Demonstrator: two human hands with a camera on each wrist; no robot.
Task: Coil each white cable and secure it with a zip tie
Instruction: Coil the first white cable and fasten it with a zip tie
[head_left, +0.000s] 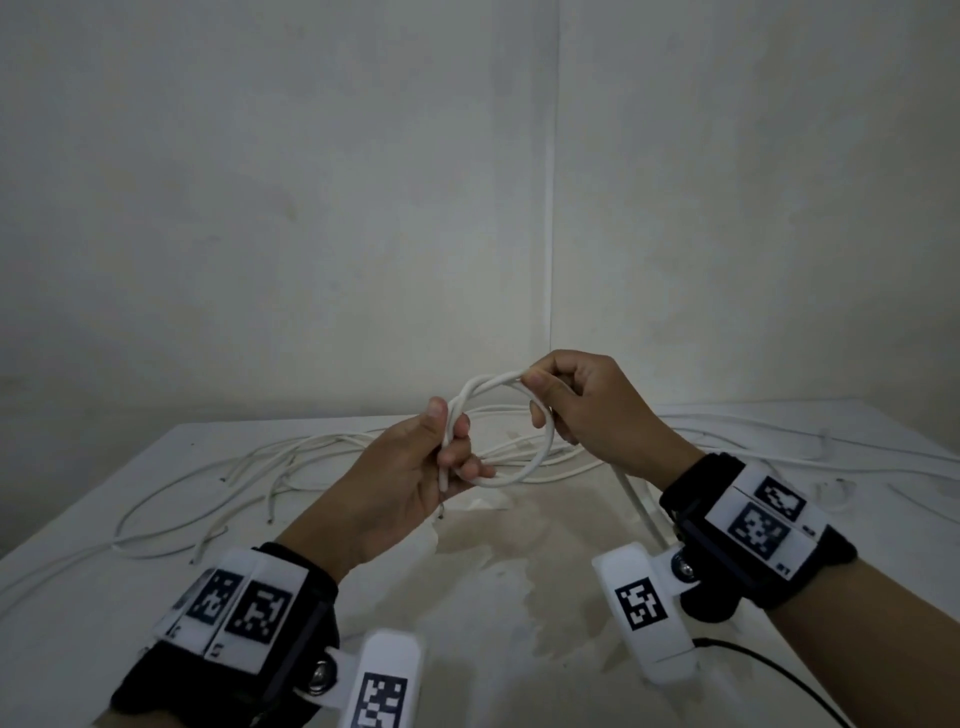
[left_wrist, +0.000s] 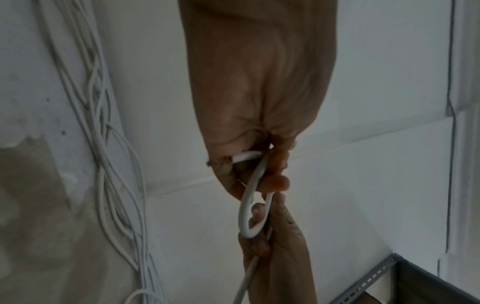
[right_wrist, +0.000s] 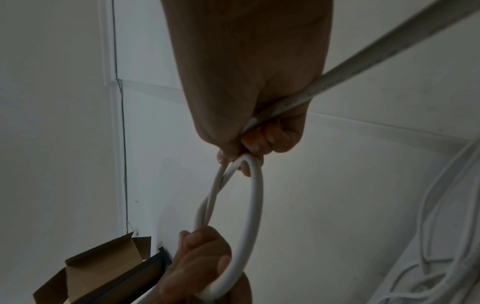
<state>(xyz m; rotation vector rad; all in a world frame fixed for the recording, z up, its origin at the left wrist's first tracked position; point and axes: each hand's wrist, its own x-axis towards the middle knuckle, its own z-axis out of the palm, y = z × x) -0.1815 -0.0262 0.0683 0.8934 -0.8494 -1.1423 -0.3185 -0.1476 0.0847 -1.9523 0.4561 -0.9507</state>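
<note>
A white cable (head_left: 540, 457) forms a small round coil held in the air above the table between both hands. My left hand (head_left: 447, 452) grips the coil's left side, fingers curled round the strands, with the cable's cut end sticking out below. My right hand (head_left: 545, 395) pinches the coil's top right, and the cable's free length (head_left: 636, 501) runs down past that wrist. The right wrist view shows the loop (right_wrist: 253, 205) between my right hand (right_wrist: 249, 156) and my left hand (right_wrist: 202, 259). In the left wrist view the left hand (left_wrist: 265, 164) holds the cable (left_wrist: 246, 205).
Several loose white cables (head_left: 249, 467) sprawl across the white table (head_left: 104, 623), left and along the back to the right. A stained patch (head_left: 519, 545) marks the table's middle. White walls meet in a corner behind. A cardboard box (right_wrist: 103, 265) and a metal shelf frame (left_wrist: 376, 275) appear beyond the table.
</note>
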